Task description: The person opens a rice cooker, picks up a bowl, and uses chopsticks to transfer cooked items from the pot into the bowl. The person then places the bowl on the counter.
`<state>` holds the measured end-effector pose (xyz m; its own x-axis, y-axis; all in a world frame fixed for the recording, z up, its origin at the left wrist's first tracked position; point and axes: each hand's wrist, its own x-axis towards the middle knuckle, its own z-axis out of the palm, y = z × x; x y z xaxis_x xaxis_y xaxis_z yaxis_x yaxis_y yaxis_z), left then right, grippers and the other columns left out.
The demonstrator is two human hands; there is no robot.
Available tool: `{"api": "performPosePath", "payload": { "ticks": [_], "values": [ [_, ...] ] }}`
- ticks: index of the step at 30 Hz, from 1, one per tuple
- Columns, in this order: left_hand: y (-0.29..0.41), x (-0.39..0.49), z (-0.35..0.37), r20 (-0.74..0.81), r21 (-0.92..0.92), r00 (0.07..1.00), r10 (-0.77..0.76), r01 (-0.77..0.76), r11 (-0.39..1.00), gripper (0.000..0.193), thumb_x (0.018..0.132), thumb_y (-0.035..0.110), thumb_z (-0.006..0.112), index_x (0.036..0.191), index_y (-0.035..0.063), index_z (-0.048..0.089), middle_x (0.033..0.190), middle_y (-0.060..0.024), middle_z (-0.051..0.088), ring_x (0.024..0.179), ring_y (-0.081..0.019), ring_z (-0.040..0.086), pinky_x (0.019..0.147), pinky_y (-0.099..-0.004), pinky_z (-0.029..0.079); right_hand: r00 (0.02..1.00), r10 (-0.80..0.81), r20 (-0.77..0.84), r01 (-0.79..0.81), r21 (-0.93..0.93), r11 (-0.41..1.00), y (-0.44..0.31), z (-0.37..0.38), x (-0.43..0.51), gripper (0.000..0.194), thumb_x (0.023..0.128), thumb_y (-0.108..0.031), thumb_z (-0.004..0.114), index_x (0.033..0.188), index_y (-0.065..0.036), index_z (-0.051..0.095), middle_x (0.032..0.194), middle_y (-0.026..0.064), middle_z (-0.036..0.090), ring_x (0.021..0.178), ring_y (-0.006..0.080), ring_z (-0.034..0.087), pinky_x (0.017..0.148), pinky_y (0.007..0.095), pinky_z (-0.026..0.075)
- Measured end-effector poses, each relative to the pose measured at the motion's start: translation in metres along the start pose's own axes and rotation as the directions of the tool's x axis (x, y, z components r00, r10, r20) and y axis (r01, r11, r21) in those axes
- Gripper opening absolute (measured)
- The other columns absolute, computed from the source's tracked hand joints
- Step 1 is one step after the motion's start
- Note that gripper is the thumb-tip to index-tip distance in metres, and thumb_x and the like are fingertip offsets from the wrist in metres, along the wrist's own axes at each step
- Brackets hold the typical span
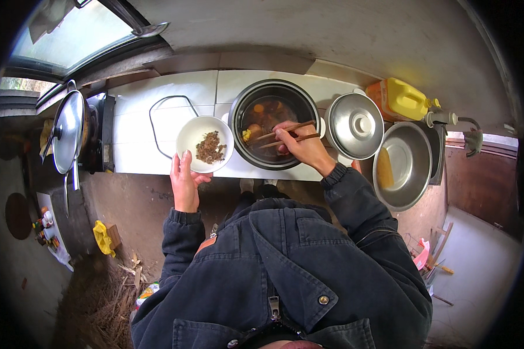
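My left hand [186, 185] grips the near left rim of a white bowl [184, 138], which holds a small heap of brown, crumbly food [211, 148]. Just right of the bowl stands a round dark cooking pot [274, 162] with brown broth [273, 114], orange slices and a small yellow piece in it. Over the pot's right side, my right hand [303, 144] holds a pair of wooden chopsticks [303, 125], their tips pointing left, by a round brownish piece in the broth. Whether the tips pinch that piece, I cannot tell.
A metal lid [353, 126] lies right of the pot, near a yellow jug [404, 99]. A steel basin [408, 200] with a yellowish elongated object [384, 169] is farther right. A black cable [151, 120] loops on the white tiled counter [133, 155]. At left sits a lidded wok [68, 131].
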<state>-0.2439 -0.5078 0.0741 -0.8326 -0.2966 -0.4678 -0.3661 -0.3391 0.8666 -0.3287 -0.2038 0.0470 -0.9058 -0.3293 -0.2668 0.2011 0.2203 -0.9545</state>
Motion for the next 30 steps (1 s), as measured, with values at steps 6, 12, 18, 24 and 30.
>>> {"api": "performPosePath", "payload": {
  "ticks": [6,12,18,24,30],
  "values": [
    [0.001,-0.002,0.002,-0.022,-0.007,1.0,0.007,-0.007,1.0,0.041,0.104,0.033,0.058,0.13,0.0018,0.049,0.101,-0.015,0.069,0.064,-0.0223,0.071,0.051,-0.0265,0.054,0.999,-0.009,0.044,0.011,-0.034,0.999,-0.004,0.007,0.003,0.021,0.102,-0.015,0.061,0.111,0.002,0.069,0.091,0.0061,0.071,0.07,0.011,0.068,0.062,0.0232,0.055],
    [0.003,-0.003,0.002,-0.009,-0.003,1.0,0.0,0.0,1.0,0.041,0.103,0.032,0.059,0.129,0.0016,0.049,0.101,-0.0152,0.069,0.065,-0.0227,0.071,0.05,-0.0265,0.054,0.998,-0.038,-0.04,0.038,0.006,0.999,0.001,0.014,0.006,0.024,0.102,-0.017,0.06,0.105,0.005,0.069,0.087,0.0087,0.072,0.069,0.0149,0.071,0.06,0.0251,0.056],
    [0.002,-0.002,0.0,-0.018,0.001,1.0,-0.012,0.012,1.0,0.041,0.103,0.032,0.059,0.129,0.0016,0.049,0.102,-0.0154,0.069,0.065,-0.0228,0.071,0.051,-0.0265,0.054,0.986,0.077,-0.147,-0.051,0.176,0.983,0.017,-0.001,0.005,0.025,0.103,-0.019,0.059,0.105,0.004,0.069,0.087,0.0122,0.073,0.071,0.0172,0.074,0.06,0.0274,0.06],
    [0.002,-0.002,0.002,0.016,0.0,1.0,-0.005,0.005,1.0,0.044,0.103,0.034,0.06,0.13,0.0013,0.049,0.103,-0.0157,0.069,0.066,-0.0231,0.071,0.051,-0.0263,0.054,0.972,0.164,-0.169,-0.095,0.354,0.931,0.026,-0.022,0.002,0.029,0.103,-0.02,0.059,0.108,0.007,0.066,0.092,0.017,0.072,0.072,0.0208,0.074,0.065,0.0293,0.063],
    [0.001,0.0,0.006,0.033,-0.002,0.999,0.005,-0.005,1.0,0.047,0.103,0.034,0.06,0.133,0.0009,0.047,0.106,-0.0162,0.068,0.066,-0.0231,0.071,0.051,-0.0259,0.054,0.943,0.191,-0.273,-0.036,0.485,0.874,-0.007,-0.049,-0.017,0.03,0.102,-0.021,0.061,0.112,0.007,0.066,0.095,0.0166,0.072,0.076,0.0228,0.074,0.07,0.032,0.064]
  ]
}}
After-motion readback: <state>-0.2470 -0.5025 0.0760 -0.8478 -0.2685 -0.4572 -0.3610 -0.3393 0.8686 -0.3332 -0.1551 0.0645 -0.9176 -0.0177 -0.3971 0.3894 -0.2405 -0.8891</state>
